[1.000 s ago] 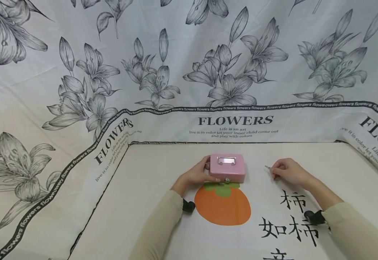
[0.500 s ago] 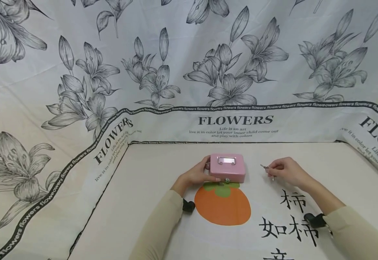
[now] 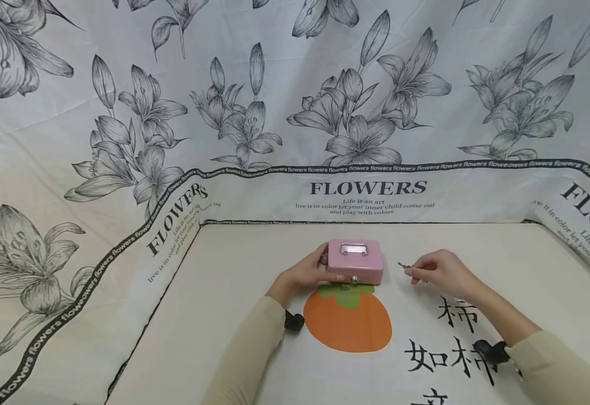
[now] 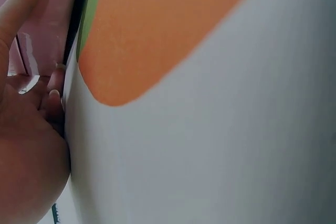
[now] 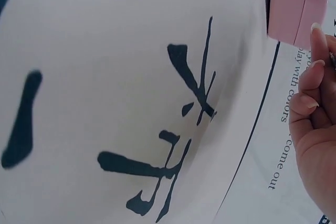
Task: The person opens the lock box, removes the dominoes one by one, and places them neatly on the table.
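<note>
A pink metal box (image 3: 354, 264) with a lid handle and a front lock (image 3: 354, 279) stands closed on the white table. My left hand (image 3: 302, 271) grips its left side, the thumb along the front; the left wrist view shows that hand (image 4: 29, 129) against the pink box (image 4: 50, 22). To the right of the box, my right hand (image 3: 439, 271) pinches a small metal key (image 3: 403, 265) that points left, apart from the box. In the right wrist view, the curled fingers of this hand (image 5: 320, 114) are near the box (image 5: 298, 6), and the key is mostly hidden.
An orange persimmon print (image 3: 347, 323) lies just in front of the box. Black written characters (image 3: 452, 360) are printed on the table cover (image 3: 224, 315) at the right. Behind the table hangs a flower-patterned cloth (image 3: 254, 197).
My right hand has moved left with the key, closer to the box. The left hand and the box have stayed in place.
</note>
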A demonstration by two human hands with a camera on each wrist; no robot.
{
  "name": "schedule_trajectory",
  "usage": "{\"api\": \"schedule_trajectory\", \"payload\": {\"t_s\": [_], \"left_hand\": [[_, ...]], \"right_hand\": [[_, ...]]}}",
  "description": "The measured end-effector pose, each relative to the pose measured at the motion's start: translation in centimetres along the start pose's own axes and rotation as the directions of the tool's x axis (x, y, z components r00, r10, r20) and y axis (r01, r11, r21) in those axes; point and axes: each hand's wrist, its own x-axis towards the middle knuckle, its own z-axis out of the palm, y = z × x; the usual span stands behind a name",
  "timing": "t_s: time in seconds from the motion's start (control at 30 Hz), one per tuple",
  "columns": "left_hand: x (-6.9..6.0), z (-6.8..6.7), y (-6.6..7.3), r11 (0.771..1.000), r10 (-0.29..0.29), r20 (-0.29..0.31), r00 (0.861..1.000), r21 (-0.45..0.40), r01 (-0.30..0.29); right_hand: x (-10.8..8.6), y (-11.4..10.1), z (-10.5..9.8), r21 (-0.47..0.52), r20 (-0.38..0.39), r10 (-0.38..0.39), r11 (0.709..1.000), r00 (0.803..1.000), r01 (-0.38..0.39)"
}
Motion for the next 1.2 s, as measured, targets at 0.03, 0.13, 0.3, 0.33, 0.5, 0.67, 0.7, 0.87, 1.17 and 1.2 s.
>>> {"api": "schedule_trajectory", "payload": {"t_s": [0.03, 0.13, 0.3, 0.33, 0.5, 0.67, 0.7, 0.87, 1.17, 1.2], "left_hand": [[0.0, 0.0, 0.0, 1.000, 0.001, -0.001, 1.000, 0.001, -0.001], [-0.1, -0.1, 0.1, 1.000, 0.004, -0.003, 1.000, -0.001, -0.004], [-0.1, -0.1, 0.0, 1.000, 0.001, -0.001, 1.000, -0.017, -0.001], [-0.1, -0.1, 0.0, 1.000, -0.001, 0.000, 1.000, -0.025, 0.001], [0.0, -0.3, -0.1, 0.999, -0.004, -0.010, 1.000, -0.047, 0.003], [0.2, -0.3, 0.0, 0.998, -0.024, -0.018, 1.000, -0.057, 0.023], [0.2, -0.3, 0.0, 0.998, -0.030, -0.017, 0.999, -0.059, 0.029], [0.3, -0.2, -0.1, 0.996, -0.047, -0.014, 0.999, -0.074, 0.046], [0.1, -0.2, 0.0, 0.996, -0.034, -0.001, 0.999, -0.080, 0.034], [0.1, -0.2, 0.0, 0.996, -0.034, 0.000, 0.999, -0.080, 0.034]], "right_hand": [[-0.1, -0.1, 0.1, -0.001, -0.002, -0.005, 1.000, 1.000, 0.005], [-0.3, -0.4, 0.3, 0.001, -0.016, -0.022, 1.000, 1.000, 0.022], [-0.5, -1.2, 0.9, 0.008, -0.025, -0.050, 0.999, 0.998, 0.050], [-0.5, -1.4, 1.0, 0.011, -0.022, -0.060, 0.998, 0.998, 0.060], [-0.4, -2.1, 1.5, 0.026, -0.013, -0.103, 0.994, 0.995, 0.104], [-0.2, -2.6, 2.0, 0.052, 0.000, -0.140, 0.989, 0.990, 0.140], [-0.2, -2.7, 2.2, 0.054, 0.002, -0.141, 0.989, 0.990, 0.141], [0.1, -3.0, 3.1, 0.052, 0.014, -0.151, 0.987, 0.988, 0.151], [0.4, -4.0, 4.4, 0.058, 0.033, -0.207, 0.977, 0.978, 0.205], [0.4, -4.0, 4.6, 0.061, 0.036, -0.211, 0.976, 0.977, 0.209]]}}
